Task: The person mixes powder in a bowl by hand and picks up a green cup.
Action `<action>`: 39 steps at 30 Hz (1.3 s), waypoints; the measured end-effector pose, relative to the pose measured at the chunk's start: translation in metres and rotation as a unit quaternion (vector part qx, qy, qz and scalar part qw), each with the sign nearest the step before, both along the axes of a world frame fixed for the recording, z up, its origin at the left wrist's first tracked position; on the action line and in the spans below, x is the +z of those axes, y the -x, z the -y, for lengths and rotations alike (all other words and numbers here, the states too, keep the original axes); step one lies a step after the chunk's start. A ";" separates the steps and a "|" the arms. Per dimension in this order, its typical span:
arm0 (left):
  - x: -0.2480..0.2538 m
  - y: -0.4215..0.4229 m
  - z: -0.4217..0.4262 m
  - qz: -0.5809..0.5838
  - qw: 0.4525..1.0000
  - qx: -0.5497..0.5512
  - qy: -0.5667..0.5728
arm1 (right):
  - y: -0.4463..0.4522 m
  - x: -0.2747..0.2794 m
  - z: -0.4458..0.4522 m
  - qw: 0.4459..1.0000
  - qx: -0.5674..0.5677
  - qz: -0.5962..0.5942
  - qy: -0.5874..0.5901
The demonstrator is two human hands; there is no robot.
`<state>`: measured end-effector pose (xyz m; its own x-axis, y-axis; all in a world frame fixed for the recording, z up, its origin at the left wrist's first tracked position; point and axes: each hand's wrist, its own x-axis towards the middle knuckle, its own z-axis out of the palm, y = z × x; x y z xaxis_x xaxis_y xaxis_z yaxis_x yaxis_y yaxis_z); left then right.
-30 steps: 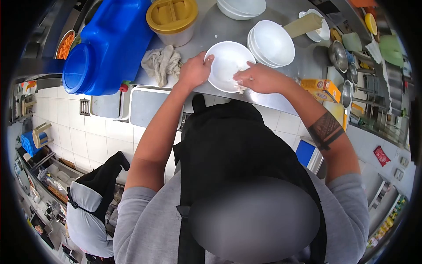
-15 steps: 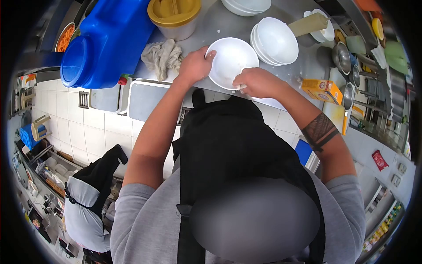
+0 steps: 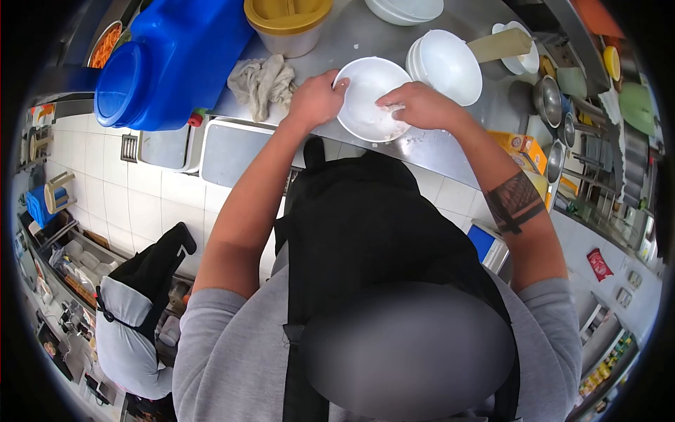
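A white bowl [image 3: 362,88] stands at the front edge of the steel counter, with pale bits on its inside wall. My left hand [image 3: 318,100] grips its left rim, thumb over the edge. My right hand [image 3: 420,107] is over the bowl's right side, fingers bent together inside it; a whitish scrap shows at the fingertips, too small to name. Stacked white bowls [image 3: 450,67] stand just behind my right hand. A crumpled cloth [image 3: 261,86] lies left of my left hand.
A large blue container [image 3: 169,63] and a tub with a yellow lid [image 3: 287,28] stand at the left. More bowls [image 3: 406,8] are at the back. An orange box [image 3: 524,149] and metal bowls [image 3: 547,100] are at the right. A co-worker [image 3: 133,330] is at lower left.
My right hand has moved from the bowl's near rim up and over its right inner side. My left hand keeps its hold on the rim. The view has shifted slightly.
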<state>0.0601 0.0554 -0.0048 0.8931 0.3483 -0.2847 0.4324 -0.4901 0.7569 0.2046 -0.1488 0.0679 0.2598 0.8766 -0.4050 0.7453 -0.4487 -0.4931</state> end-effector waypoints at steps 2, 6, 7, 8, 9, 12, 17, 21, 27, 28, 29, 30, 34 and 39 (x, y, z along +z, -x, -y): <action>0.000 -0.001 0.000 -0.009 1.000 0.005 0.001 | -0.001 0.001 0.001 1.000 -0.014 0.011 -0.008; 0.000 -0.001 -0.001 -0.007 1.000 0.004 -0.003 | 0.008 0.017 0.002 0.998 -0.060 0.015 -0.021; 0.000 -0.001 -0.001 -0.007 1.000 0.001 -0.005 | 0.011 0.019 0.003 0.998 -0.059 0.014 -0.020; -0.001 -0.001 -0.001 -0.007 1.000 -0.002 -0.006 | 0.012 0.020 0.006 0.996 -0.089 -0.003 -0.020; -0.002 -0.001 -0.001 -0.007 1.000 -0.001 -0.005 | 0.014 0.021 0.009 0.992 -0.120 -0.021 -0.020; -0.006 0.000 0.001 0.004 1.000 0.010 -0.009 | 0.030 0.028 0.023 0.975 -0.210 -0.046 -0.050; -0.016 0.005 -0.001 0.041 0.995 0.043 -0.078 | 0.040 -0.004 0.069 0.885 -0.399 -0.184 -0.156; 0.006 0.021 -0.011 0.041 0.987 0.150 -0.033 | 0.046 -0.040 0.106 0.832 -0.468 -0.229 -0.192; 0.006 0.095 0.005 -0.038 0.963 0.045 0.261 | 0.055 -0.054 0.114 0.891 -0.440 0.046 -0.100; 0.002 0.100 0.014 -0.102 0.918 0.013 0.383 | 0.055 -0.060 0.112 0.897 -0.417 0.085 -0.117; -0.002 0.100 0.026 -0.148 0.874 0.054 0.460 | 0.055 -0.067 0.107 0.898 -0.417 0.083 -0.117; -0.002 0.097 0.042 -0.191 0.820 0.097 0.531 | 0.055 -0.075 0.100 0.917 -0.354 0.129 -0.134; -0.053 0.087 0.090 -0.190 0.681 0.165 0.687 | 0.086 -0.076 0.069 0.955 -0.218 0.159 -0.127; -0.090 0.080 0.134 -0.077 0.594 0.291 0.746 | 0.141 -0.061 0.061 0.981 -0.106 0.042 -0.155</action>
